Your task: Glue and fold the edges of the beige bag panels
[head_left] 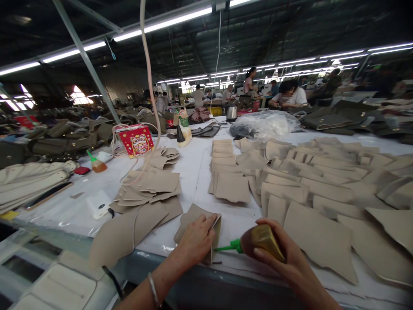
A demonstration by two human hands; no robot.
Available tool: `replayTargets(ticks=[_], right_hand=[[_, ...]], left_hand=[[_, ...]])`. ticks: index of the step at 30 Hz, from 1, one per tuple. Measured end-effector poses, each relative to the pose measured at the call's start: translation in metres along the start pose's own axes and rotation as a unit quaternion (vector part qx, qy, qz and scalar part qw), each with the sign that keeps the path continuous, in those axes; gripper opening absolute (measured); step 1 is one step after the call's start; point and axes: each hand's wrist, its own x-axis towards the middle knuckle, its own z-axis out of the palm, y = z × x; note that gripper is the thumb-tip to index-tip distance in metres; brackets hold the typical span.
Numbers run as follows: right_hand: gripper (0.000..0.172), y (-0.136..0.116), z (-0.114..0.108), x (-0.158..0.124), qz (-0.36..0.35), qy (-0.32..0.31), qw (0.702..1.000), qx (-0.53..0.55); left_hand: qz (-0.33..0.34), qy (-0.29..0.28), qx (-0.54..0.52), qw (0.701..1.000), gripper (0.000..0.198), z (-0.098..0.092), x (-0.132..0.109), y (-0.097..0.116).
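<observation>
My left hand (197,237) lies over a beige leather-like piece (190,215) near the table's front edge. Its fingers grip the piece along the right side, where the edge stands up like a fold. In my right hand (287,254) is a squeeze bottle (263,243) of amber liquid, tipped on its side. The bottle's green nozzle (227,246) points left, with its tip at or very close to the raised edge. Stacked beige pieces (232,188) lie just beyond my hands.
Many overlapping beige pieces (319,234) cover the right side, with another pile (151,185) at left. A second green-tipped bottle (97,164), a red bag (137,141) and a kettle (231,113) stand farther back. A pale hose (149,73) hangs over the table. People work in the background.
</observation>
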Motion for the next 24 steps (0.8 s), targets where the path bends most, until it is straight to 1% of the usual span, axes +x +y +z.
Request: replayTargets(ticks=[1, 4, 6, 12, 14, 18, 19, 21, 24], right_hand=[[0.053, 0.000, 0.000, 0.000, 0.002, 0.002, 1.000, -0.002], [0.052, 0.001, 0.001, -0.002, -0.004, -0.027, 1.000, 0.001], [0.051, 0.002, 0.000, -0.001, -0.013, -0.027, 1.000, -0.004], [0.051, 0.009, -0.002, 0.013, -0.036, 0.049, 0.997, -0.052], [0.051, 0.008, -0.002, 0.015, -0.033, 0.055, 0.997, -0.048], [0.051, 0.003, -0.002, 0.010, -0.011, -0.018, 1.000, -0.023], [0.051, 0.003, -0.002, 0.011, -0.009, -0.028, 0.999, -0.022], [0.051, 0.002, -0.003, 0.015, -0.015, -0.009, 0.999, -0.031], [0.050, 0.002, -0.005, 0.029, -0.039, 0.059, 0.996, -0.058]], left_hand=[[0.000, -0.001, -0.001, 1.000, 0.053, 0.000, 0.000, 0.000], [-0.005, -0.007, 0.004, 1.000, 0.053, -0.001, -0.001, 0.001], [-0.008, -0.009, 0.006, 1.000, 0.053, -0.002, -0.001, 0.002], [0.000, -0.008, 0.020, 1.000, 0.052, -0.002, 0.000, 0.001], [0.004, -0.007, 0.021, 1.000, 0.052, -0.001, 0.001, 0.000], [0.004, -0.006, 0.010, 1.000, 0.052, -0.001, 0.001, -0.001], [0.006, -0.006, 0.007, 1.000, 0.052, -0.001, 0.001, -0.002], [0.011, -0.006, 0.004, 1.000, 0.052, -0.001, 0.001, -0.002], [0.013, -0.010, 0.011, 1.000, 0.052, -0.002, 0.001, -0.001]])
